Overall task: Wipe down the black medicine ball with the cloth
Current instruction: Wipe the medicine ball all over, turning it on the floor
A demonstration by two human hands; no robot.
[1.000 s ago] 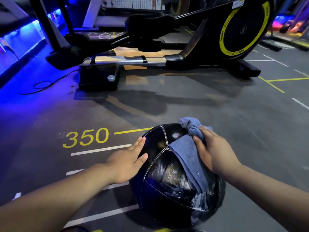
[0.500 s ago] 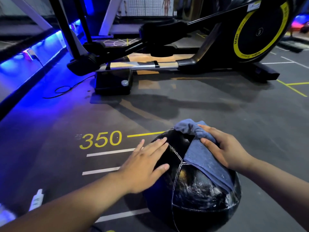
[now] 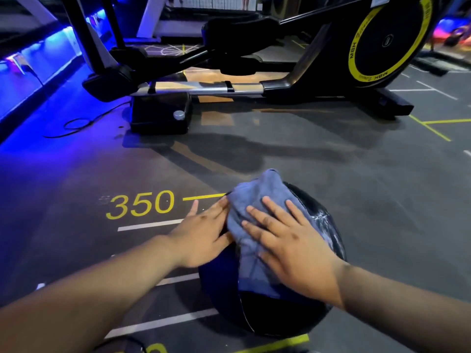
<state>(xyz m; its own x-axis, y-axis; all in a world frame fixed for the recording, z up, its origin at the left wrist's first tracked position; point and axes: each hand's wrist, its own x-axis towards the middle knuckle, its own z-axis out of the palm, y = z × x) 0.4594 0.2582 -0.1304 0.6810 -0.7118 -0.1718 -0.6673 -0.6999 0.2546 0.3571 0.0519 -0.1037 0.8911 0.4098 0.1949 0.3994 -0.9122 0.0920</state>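
Resting on the gym floor (image 3: pixel 369 205) directly before the person, the black medicine ball (image 3: pixel 285 314) sits beside the yellow "350" marking (image 3: pixel 141 203). The blue cloth (image 3: pixel 257 197) now covers the ball's top and left shoulder; a second ago it hung down the right flank. That flank (image 3: pixel 322 220) is now exposed and shows wet streaks, which suggests it has been wiped.

The right hand (image 3: pixel 290 248) has given up its pinch on the bunched cloth. Its grip is wide, palm flat and fingers spread, pressing the cloth onto the ball. The left hand (image 3: pixel 204 233) has moved up from the ball's side. Its fingers are straight, lying on the left shoulder and touching the cloth's edge, holding nothing.

Assessment: wiping has passed from the right side across the crown. The lower front panel appears dark and unstreaked, so likely untreated, and the underside cannot be seen.

Beyond, an elliptical trainer (image 3: pixel 254 87) with a yellow-ringed flywheel (image 3: pixel 387 42) stands well apart.
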